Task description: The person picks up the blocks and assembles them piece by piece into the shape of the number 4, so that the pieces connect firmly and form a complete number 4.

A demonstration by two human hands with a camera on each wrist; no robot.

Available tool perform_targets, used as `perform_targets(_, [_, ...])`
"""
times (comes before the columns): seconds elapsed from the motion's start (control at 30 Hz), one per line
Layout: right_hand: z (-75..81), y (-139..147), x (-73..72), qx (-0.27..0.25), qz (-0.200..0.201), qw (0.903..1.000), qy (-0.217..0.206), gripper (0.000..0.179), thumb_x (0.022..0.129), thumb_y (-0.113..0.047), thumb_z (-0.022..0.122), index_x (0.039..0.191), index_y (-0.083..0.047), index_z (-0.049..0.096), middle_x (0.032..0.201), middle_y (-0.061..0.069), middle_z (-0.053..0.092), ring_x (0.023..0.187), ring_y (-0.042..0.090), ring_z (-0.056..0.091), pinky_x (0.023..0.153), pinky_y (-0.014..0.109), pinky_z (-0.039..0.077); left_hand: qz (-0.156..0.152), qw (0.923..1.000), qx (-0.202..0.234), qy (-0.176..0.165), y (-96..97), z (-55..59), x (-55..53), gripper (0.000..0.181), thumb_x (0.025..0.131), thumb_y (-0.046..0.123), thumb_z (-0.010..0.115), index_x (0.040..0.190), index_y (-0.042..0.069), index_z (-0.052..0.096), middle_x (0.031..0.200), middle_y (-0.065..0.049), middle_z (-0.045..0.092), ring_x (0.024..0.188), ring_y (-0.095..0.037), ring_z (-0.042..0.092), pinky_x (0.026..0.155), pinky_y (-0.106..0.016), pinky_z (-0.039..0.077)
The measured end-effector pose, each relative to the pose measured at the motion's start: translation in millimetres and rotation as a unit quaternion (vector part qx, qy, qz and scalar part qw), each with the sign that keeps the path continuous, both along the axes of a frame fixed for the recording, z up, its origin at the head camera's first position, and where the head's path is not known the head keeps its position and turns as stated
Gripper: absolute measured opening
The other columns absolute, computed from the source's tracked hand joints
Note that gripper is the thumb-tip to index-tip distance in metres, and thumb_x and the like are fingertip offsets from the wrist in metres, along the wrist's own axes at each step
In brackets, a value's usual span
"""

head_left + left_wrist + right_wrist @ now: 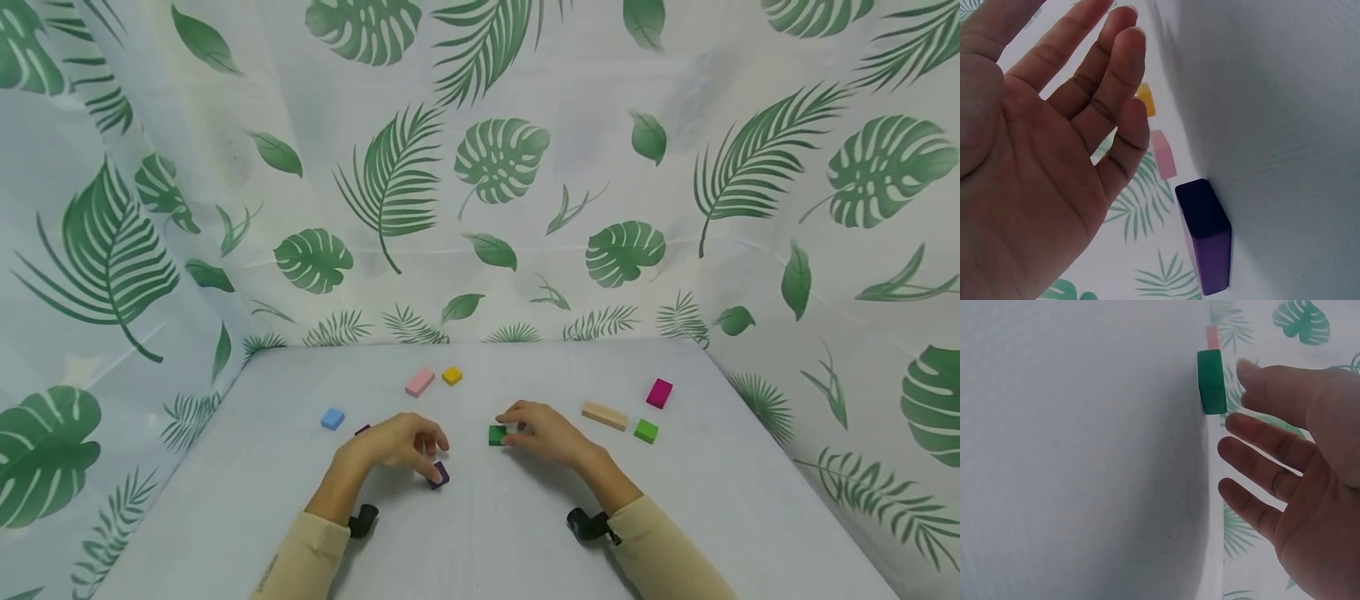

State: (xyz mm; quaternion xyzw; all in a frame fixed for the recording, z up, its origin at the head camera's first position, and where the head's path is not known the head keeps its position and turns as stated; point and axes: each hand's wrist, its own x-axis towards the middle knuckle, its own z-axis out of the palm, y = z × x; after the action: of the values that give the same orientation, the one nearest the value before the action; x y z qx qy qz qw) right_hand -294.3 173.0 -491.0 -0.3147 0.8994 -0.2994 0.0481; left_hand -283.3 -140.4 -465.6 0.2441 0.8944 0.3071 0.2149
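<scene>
My left hand (397,442) is low over the table, its thumb touching a small dark purple block (441,472); the other fingers are loosely bent and apart from it. Behind that hand another purple block (362,430) is mostly hidden in the head view. It shows as a tall purple block (1205,234) beyond the little finger in the left wrist view. My right hand (546,433) spreads thumb and fingers at a dark green block (497,435). In the right wrist view a gap shows between those fingertips and the green block (1212,382).
Left of centre lie a blue block (332,418), a pink block (420,382) and a yellow block (452,376). On the right are a long wooden block (604,415), a light green block (646,430) and a magenta block (659,393). Leaf-printed curtains (495,250) enclose the white table (480,533).
</scene>
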Motion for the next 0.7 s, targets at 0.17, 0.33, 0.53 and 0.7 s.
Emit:
perform_targets(0.17, [-1.9, -0.9, 1.5, -0.005, 0.002, 1.0000, -0.001, 0.033, 0.099, -0.020, 0.073, 0.128, -0.006, 0.073, 0.122, 0.005, 0.071, 0.103, 0.019, 0.066, 0.086, 0.033, 0.055, -0.006, 0.9999, -0.001, -0.011, 1.1, -1.4, 1.9, 0.035, 0.076, 0.029, 0.095, 0.101, 0.019, 0.073, 0.088, 0.001, 0.065, 0.083, -0.015, 0.058, 0.075, -0.032, 0.047])
perform_targets(0.33, [-4.8, -2.7, 2.9, -0.007, 0.003, 1.0000, -0.002, 0.033, 0.098, -0.020, 0.073, 0.127, -0.004, 0.073, 0.120, 0.007, 0.072, 0.102, 0.022, 0.067, 0.086, 0.038, 0.056, -0.011, 0.9999, 0.000, -0.013, 1.1, -5.1, 4.1, 0.030, 0.075, 0.026, 0.095, 0.094, 0.018, 0.072, 0.084, 0.005, 0.064, 0.079, -0.011, 0.058, 0.074, -0.030, 0.046])
perform_targets(0.53, [-6.4, -6.2, 2.5, 0.006, -0.008, 0.9994, 0.033, 0.035, 0.096, -0.020, 0.076, 0.127, -0.003, 0.073, 0.115, 0.006, 0.074, 0.089, 0.012, 0.061, 0.075, 0.026, 0.050, -0.012, 0.9999, 0.005, 0.008, 3.1, -5.5, 4.8, 0.028, 0.074, 0.024, 0.096, 0.090, 0.019, 0.073, 0.082, 0.005, 0.064, 0.076, -0.011, 0.059, 0.070, -0.027, 0.048])
perform_targets(0.7, [-7.6, -8.8, 1.2, 0.018, -0.022, 0.9987, 0.043, 0.032, 0.095, -0.020, 0.077, 0.123, -0.004, 0.075, 0.113, 0.005, 0.074, 0.087, 0.009, 0.060, 0.074, 0.025, 0.049, -0.015, 0.9997, 0.008, 0.015, 7.5, -5.9, 3.9, 0.026, 0.076, 0.023, 0.094, 0.093, 0.022, 0.075, 0.086, 0.003, 0.066, 0.080, -0.013, 0.059, 0.070, -0.027, 0.048])
